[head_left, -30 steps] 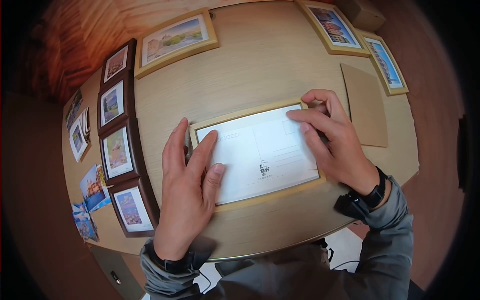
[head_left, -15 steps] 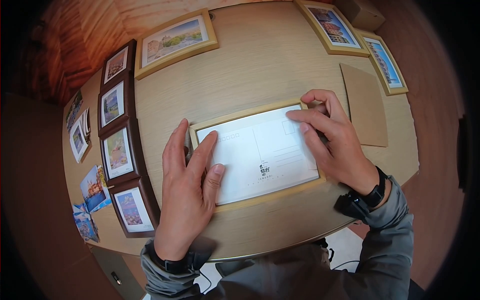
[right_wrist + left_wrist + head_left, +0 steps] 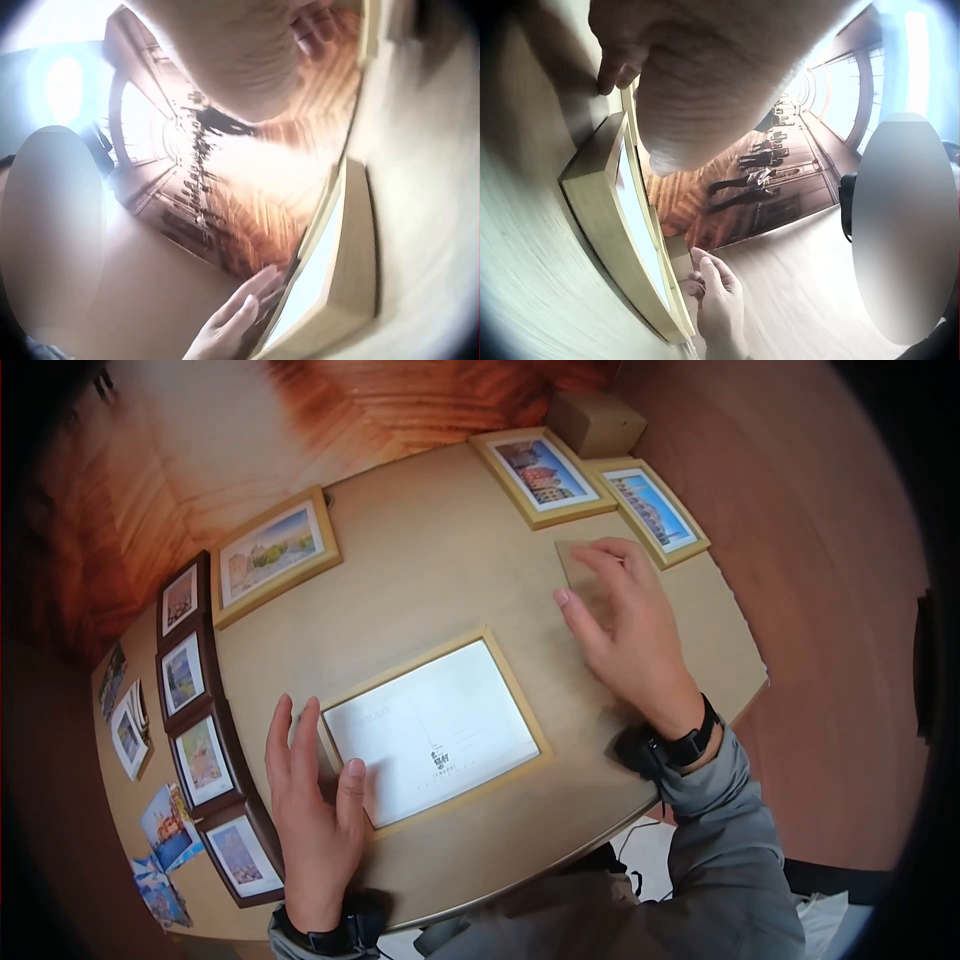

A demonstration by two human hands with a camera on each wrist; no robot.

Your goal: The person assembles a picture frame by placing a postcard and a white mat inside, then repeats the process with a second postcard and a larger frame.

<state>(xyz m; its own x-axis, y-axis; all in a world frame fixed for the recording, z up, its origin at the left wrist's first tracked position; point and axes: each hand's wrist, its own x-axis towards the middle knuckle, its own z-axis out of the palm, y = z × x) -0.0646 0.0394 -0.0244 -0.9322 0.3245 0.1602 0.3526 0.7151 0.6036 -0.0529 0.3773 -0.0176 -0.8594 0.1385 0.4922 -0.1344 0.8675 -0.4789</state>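
Right hand [image 3: 640, 635] has left the wooden frame [image 3: 515, 690] toward the brown board [image 3: 588, 578] at two o'clock, fingers loosely bent, seemingly empty; only the left hand [image 3: 318, 820], fingers straight, attends at nine o'clock to the postcard [image 3: 440, 715] lying inside the frame.

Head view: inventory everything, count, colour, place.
Working frame: 1, light wood, near middle.
Printed sheet: 1, white, inside it.
Framed pictures: 3, light wood, one left, two right.
Dark-framed pictures: 4, brown, left column.
Loose pictures: several overlapping, multicoloured, left edge.
Board: 1, tan, right side.
Box: 1, brown, far right.
Table: 1, light brown, under frames.
Backdrop: 1, orange-brown, beyond table.
Plain surface: 1, brown, right.
Crumpled item: 1, white, bottom right.
Wrist straps: 2, black, wrists.
Sleeves: 2, grey, forearms.
Left hand: 1, at frame's left.
Right hand: 1, by board.
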